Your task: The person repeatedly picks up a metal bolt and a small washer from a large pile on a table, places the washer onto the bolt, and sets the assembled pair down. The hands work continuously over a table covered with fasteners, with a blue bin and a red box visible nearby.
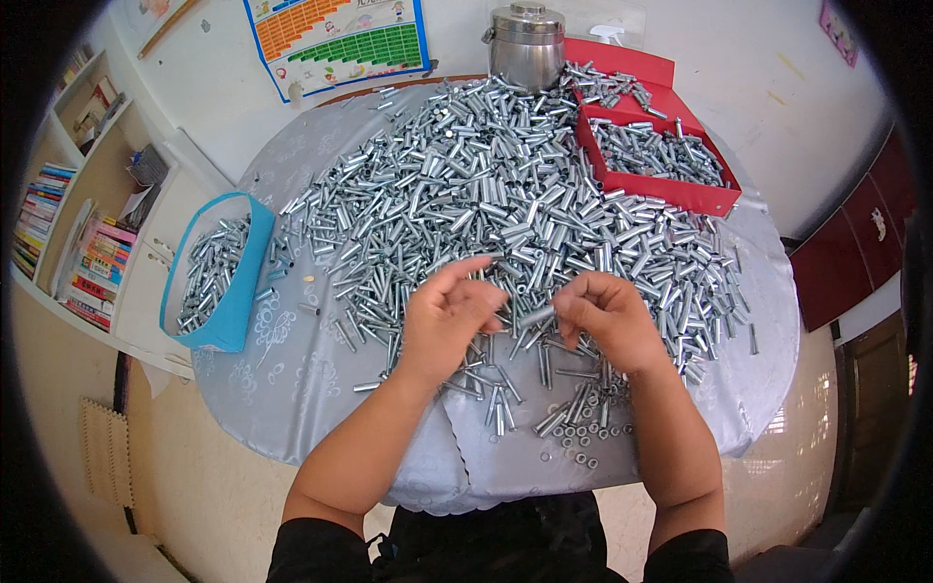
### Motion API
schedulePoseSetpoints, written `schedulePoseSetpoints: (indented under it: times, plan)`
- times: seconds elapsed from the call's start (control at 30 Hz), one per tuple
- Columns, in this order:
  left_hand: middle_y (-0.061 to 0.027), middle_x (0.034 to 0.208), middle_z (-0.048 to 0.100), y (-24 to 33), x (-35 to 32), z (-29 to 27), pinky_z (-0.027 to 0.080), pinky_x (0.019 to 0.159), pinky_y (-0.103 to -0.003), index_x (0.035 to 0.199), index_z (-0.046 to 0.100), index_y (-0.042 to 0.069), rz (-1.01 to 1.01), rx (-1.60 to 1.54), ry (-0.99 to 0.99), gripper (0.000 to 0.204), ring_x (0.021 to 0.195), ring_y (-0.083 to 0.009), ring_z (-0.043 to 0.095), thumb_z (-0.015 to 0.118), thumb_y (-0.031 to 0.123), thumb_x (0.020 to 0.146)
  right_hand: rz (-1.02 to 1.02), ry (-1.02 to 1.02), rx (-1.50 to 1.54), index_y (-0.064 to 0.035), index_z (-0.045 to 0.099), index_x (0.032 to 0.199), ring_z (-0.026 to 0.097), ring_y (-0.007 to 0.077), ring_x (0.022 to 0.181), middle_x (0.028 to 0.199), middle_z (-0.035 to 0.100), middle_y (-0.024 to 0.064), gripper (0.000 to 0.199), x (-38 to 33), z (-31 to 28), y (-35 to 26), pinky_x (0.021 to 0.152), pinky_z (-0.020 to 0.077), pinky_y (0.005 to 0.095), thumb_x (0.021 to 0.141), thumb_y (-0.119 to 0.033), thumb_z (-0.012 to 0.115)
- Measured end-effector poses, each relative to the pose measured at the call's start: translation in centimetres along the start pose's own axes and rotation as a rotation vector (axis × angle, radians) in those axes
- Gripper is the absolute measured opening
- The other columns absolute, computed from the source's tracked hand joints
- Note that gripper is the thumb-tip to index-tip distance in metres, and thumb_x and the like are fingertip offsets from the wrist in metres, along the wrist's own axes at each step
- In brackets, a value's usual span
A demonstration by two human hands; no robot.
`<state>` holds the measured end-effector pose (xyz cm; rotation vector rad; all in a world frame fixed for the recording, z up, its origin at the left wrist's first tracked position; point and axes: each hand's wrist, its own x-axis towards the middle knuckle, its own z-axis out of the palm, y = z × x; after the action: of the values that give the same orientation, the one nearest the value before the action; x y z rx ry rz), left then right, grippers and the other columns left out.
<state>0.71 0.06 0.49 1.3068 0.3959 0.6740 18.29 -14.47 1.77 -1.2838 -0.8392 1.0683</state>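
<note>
Metal sleeves (466, 209), mixed with slim bolts, lie in a broad heap across the cloth-covered table (340, 423) in front of you, and one silver sleeve (536, 316) sticks out from your right hand (604, 313) over the near edge of that heap. Your right thumb and forefinger are closed on it in a pinch. Your left hand (449, 319) faces it just beside, its forefinger stretched out and the other fingers loosely curled, with a gap showing and no piece visibly gripped; the palm side is partly hidden, so you cannot rule out something small there. Judging by how things lie, you have a fair part in containers: the blue bin (255, 282) at your left holds a pile of silver pieces, and the red box (666, 198) at the far right is well filled, with more lying behind it on its opened lid. Far more looks left, since the loose heap outweighs both, and small metal rings (592, 462) lie scattered near you. Whether the contained pieces are finished, you cannot tell from here.
</note>
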Motion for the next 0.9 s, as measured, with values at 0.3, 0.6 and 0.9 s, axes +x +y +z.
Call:
schedulePoseSetpoints:
  times: [0.3,0.6,0.9]
  plan:
    - [-0.0117,0.088,0.068,0.0,0.5,-0.6,0.05,0.055,-0.024,0.117,0.059,-0.002,0.106,-0.062,0.235,0.028,0.061,-0.0118,0.06,0.059,0.012,0.092,-0.396,0.526,0.586,0.0072,0.052,0.12,0.068,0.0243,0.085,0.096,0.067,0.0174,0.036,1.1,-1.6,-2.1,0.079,0.0558,0.0342,0.099,-0.023,0.049]
    - [-0.0068,0.083,0.068,0.0,0.6,-1.0,0.043,0.052,-0.022,0.098,0.068,0.0,0.145,0.124,0.28,0.012,0.059,-0.0075,0.054,0.064,0.006,0.089,-0.301,0.585,0.392,0.002,0.063,0.099,0.061,0.0138,0.063,0.076,0.063,0.0055,0.025,1.0,-2.9,0.2,0.06,0.0516,0.0255,0.097,-0.02,0.052]
    - [-0.0046,0.09,0.065,0.3,0.1,-1.2,0.047,0.078,-0.035,0.084,0.072,0.011,0.398,1.153,-0.226,0.012,0.087,-0.025,0.057,0.074,0.013,0.073,-0.339,0.656,0.342,-0.0001,0.064,0.093,0.056,0.0106,0.058,0.071,0.061,0.0025,0.019,0.9,-2.9,-0.1,0.053,0.0445,0.0229,0.095,-0.018,0.055]
